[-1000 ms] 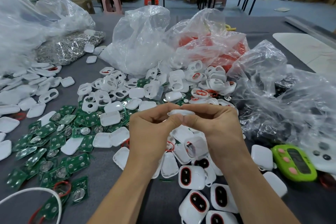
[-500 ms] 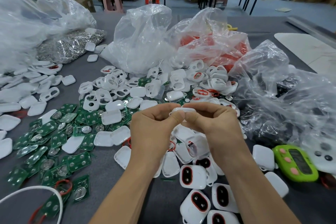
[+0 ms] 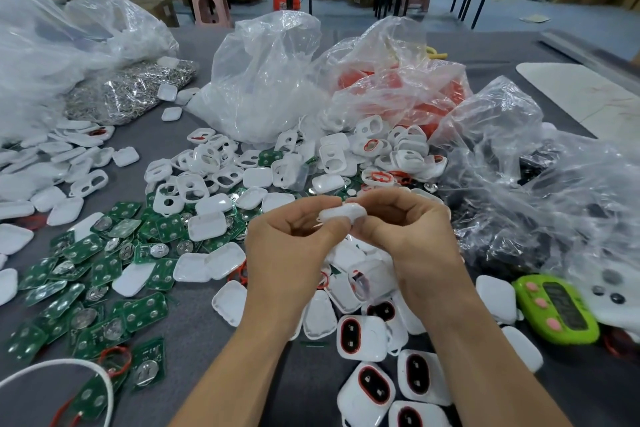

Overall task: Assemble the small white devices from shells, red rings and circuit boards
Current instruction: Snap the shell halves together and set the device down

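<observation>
We are pinching one white device [image 3: 343, 213] between both hands.

Nearer us than that device, finished devices [image 3: 362, 336] are lying. Our left hand [image 3: 294, 246] and right hand [image 3: 408, 236] are gripping its ends, its long axis running side to side. Circuit boards [image 3: 85, 249] are lying left of it, with shells [image 3: 194, 184] and the red-ring bag [image 3: 398, 90] beyond.

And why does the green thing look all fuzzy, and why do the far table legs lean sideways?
In the head view, the green timer sits near the edge and looks smeared, probably motion blur; the wide-angle lens tilts the far table legs; the plastic bags shine with white glare.
</observation>
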Motion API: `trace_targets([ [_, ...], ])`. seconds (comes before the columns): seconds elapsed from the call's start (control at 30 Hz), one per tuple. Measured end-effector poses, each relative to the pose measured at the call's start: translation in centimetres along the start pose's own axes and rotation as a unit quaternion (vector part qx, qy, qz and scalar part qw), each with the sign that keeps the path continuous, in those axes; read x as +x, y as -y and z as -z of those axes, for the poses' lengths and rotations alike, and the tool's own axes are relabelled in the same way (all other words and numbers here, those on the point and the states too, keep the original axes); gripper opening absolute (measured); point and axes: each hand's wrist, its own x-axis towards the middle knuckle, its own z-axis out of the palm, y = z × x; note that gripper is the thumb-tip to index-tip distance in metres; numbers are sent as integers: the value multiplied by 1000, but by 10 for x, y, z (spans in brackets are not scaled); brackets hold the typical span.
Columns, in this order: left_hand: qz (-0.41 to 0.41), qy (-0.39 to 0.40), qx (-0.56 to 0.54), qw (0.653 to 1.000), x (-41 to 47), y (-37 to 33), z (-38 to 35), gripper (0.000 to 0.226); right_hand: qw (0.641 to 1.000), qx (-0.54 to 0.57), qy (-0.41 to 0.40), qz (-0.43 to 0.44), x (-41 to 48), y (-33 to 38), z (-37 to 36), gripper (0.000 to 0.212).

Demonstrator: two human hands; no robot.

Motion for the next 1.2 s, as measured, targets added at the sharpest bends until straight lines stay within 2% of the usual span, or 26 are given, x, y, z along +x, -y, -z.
trace_targets([
  [0.13,-23,33,-23,999,1,-2,-1,37,999,-26,23,31,1,2,3,31],
  [0.23,-27,30,-37,999,3,-2,0,34,996,-55,37,53,0,5,3,24],
  [0.57,17,4,-45,999,6,7,3,24,997,-60,-13,48,-3,0,-2,21],
  [0.67,14,-21,-63,998,6,6,0,24,998,-40,-30,30,-4,-2,-8,28],
  [0.77,0,-51,-74,996,6,6,0,28,999,7,-36,-36,-6,-8,-17,29],
  [0.83,-3,-58,-66,996,6,6,0,28,997,45,-9,-68,-8,-10,-21,30],
  [0.93,-19,-43,-32,998,3,5,-1,27,998,34,-1,-46,-8,-8,-21,34],
  [1.07,-36,-13,44,998,1,6,-3,35,999,14,-1,-33,-7,-3,-16,34],
  [1.2,-90,-9,76,993,-2,5,-4,48,999,-13,15,-31,-10,-5,-18,46],
])
